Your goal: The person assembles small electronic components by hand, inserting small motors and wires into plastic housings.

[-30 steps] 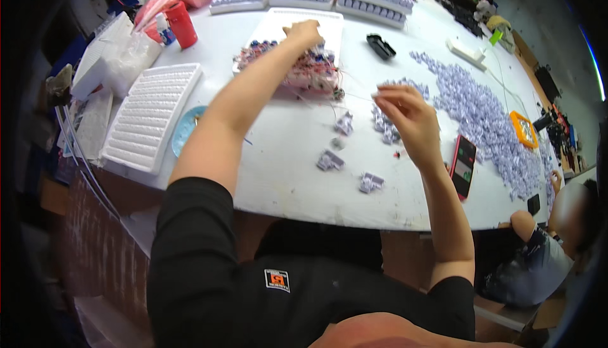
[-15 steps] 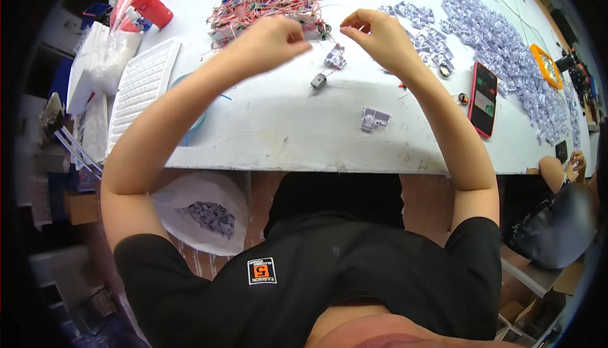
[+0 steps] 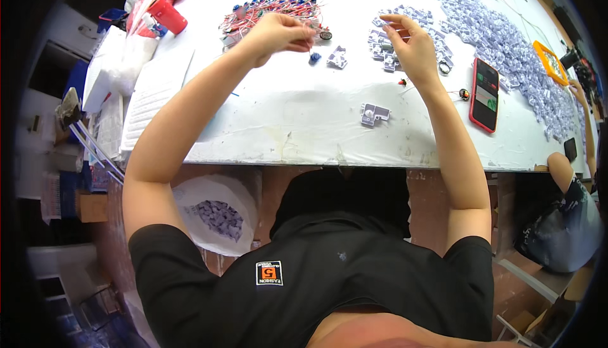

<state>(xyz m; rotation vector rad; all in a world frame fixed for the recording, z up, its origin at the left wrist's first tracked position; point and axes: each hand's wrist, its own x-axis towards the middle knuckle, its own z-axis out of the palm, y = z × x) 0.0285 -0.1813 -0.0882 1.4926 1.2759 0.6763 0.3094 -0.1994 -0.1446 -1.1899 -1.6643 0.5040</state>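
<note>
My left hand [image 3: 284,35] is closed in a pinch in front of the wired bundle. Its fingertips are slightly blurred. Just below them is a small motor [image 3: 315,57] with a blue end, seemingly hanging by thin wires from the pinch. Right beside it lies a grey plastic housing [image 3: 337,57]. My right hand [image 3: 413,45] has its thumb and fingers apart, with nothing between them, over a group of grey housings. A bundle of small motors with red and white wires [image 3: 272,9] lies behind my left hand. Another grey housing [image 3: 375,114] sits alone nearer the table's front edge.
A large pile of grey housings [image 3: 487,37] spreads along the right. A phone in a red case [image 3: 484,94] lies beside a small round wired part [image 3: 464,94]. White trays [image 3: 155,104] and a red cup [image 3: 168,15] stand left. Someone sits far right.
My right hand has moved right and its fingers have spread. The small motor has come up from in front of the housing to below my left fingertips.
</note>
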